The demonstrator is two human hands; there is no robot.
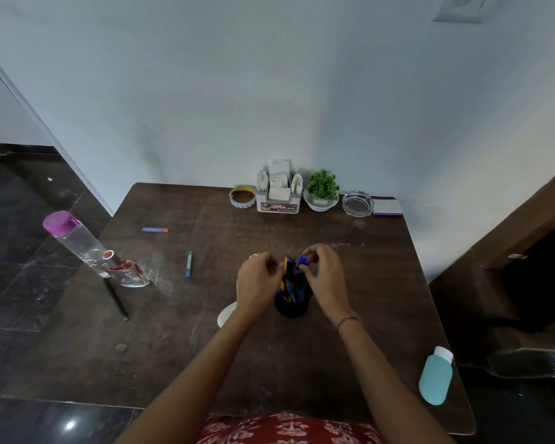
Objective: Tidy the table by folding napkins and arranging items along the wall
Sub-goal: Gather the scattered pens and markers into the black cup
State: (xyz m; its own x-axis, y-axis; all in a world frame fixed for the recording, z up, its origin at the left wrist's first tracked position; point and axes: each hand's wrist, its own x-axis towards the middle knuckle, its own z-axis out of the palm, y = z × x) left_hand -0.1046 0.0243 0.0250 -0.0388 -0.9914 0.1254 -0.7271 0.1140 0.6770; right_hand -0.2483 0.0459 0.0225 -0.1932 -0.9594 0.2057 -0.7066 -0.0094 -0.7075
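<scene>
Markers (189,264), two, lie loose well left of the fingers. Left hand (258,278) curls against pens (289,272) standing in one black pen cup (291,309) below the fingertips, grip unclear; right hand (326,278) pinches a blue pen (302,261). Beyond the fingers, along the wall: one tape roll (242,197), one napkin holder (279,207) stuffed with napkins (279,174), one plant (323,184) in a bowl (318,207), one ashtray (358,203).

Worktop (366,283): dark, scuffed wood.
Along wall: tape roll (242,197), napkin holder (279,201), plant bowl (321,203), ashtray (357,204), pad (387,208).
Left: bottle (77,241), flask (127,272), black pen (116,299), two markers (155,230) (189,264).
Middle: cup (291,307) of pens (289,270); white dish (226,314) beside.
Right front: blue bottle (435,376).
</scene>
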